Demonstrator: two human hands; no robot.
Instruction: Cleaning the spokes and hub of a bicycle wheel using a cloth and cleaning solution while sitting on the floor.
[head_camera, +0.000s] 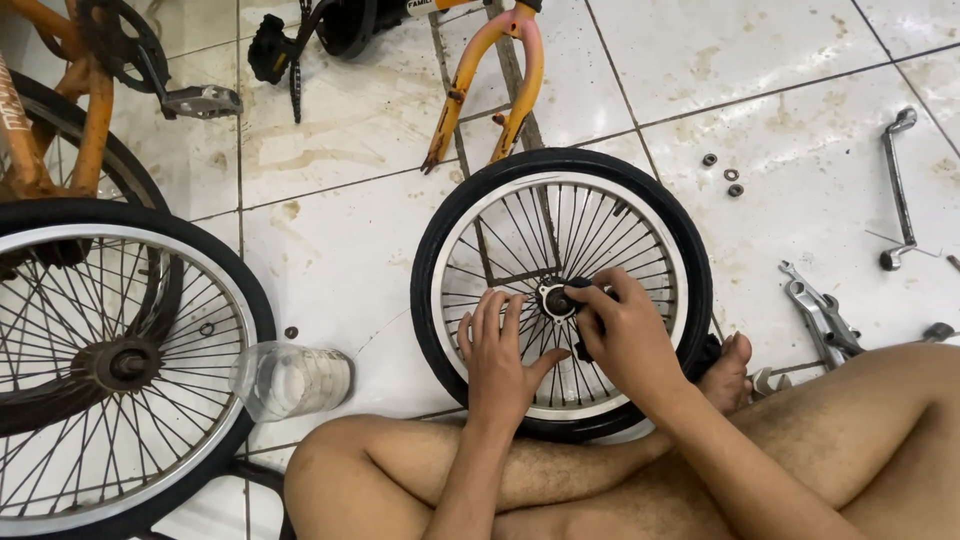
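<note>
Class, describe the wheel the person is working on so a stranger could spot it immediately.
On the white tiled floor, find the person's crossed legs. The small wheel lies flat before them, both hands on its hub, below the orange fork. The bigger wheel lies untouched.

The right hand (622, 335) hides the small wheel's hub (556, 300).

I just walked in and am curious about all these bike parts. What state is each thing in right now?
Small wheel: flat on the floor, off the bike.
Hub: pinched by the right hand.
Left hand: open, resting flat on the spokes.
Large wheel: lying flat.
Orange fork: lying wheel-less.
Plastic bottle: on its side.
Three nuts: loose on the tiles.
</note>
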